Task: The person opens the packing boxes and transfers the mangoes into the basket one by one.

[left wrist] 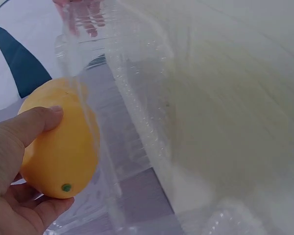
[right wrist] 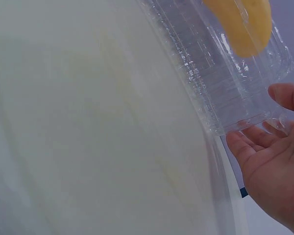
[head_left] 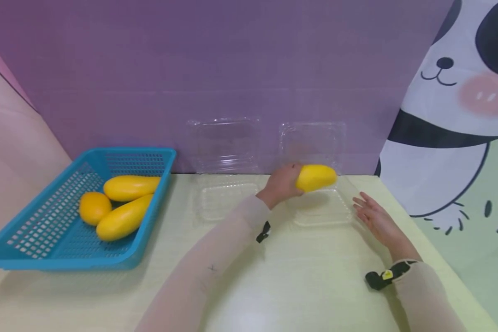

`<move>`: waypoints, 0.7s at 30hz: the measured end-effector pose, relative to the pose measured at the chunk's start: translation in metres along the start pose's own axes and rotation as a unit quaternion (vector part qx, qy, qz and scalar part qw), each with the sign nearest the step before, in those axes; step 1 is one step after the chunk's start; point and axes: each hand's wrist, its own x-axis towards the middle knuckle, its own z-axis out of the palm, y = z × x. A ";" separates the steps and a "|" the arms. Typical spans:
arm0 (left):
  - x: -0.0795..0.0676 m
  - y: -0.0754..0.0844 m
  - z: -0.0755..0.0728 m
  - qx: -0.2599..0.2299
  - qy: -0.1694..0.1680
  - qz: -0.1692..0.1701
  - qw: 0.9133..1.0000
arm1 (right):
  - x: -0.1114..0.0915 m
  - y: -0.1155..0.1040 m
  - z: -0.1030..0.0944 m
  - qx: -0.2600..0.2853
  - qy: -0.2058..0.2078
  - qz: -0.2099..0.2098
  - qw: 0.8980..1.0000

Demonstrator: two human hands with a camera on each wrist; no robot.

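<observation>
My left hand (head_left: 280, 185) grips a yellow mango (head_left: 317, 178) above the right-hand clear plastic box (head_left: 321, 222). In the left wrist view, the thumb lies on the mango's side, and a small green stem spot (left wrist: 66, 187) shows at its near end. That box stands with its lid (head_left: 313, 136) raised against the purple backdrop. My right hand (head_left: 377, 221) is at the box's right side, fingers extended and thumb apart. In the right wrist view, its fingertips (right wrist: 237, 142) are at the box's edge; whether they touch it I cannot tell.
A blue plastic basket (head_left: 139, 251) at the left holds two long yellow fruits (head_left: 124, 217) and a rounder orange-yellow one (head_left: 94, 208). Another clear box (head_left: 228, 216) with a raised lid stands left of the first. The purple backdrop (head_left: 232, 55) rises behind the pale table (head_left: 299, 281).
</observation>
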 end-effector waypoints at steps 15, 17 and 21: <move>-0.025 -0.025 -0.046 -0.057 0.022 0.011 0.998 | -0.001 0.001 0.000 0.004 -0.005 -0.007 1.000; -0.031 -0.028 -0.052 -0.064 0.019 0.004 0.998 | -0.002 0.000 0.000 0.005 -0.005 -0.008 1.000; -0.042 -0.036 -0.060 -0.068 0.015 -0.011 0.997 | -0.002 0.000 0.000 0.008 -0.005 -0.007 1.000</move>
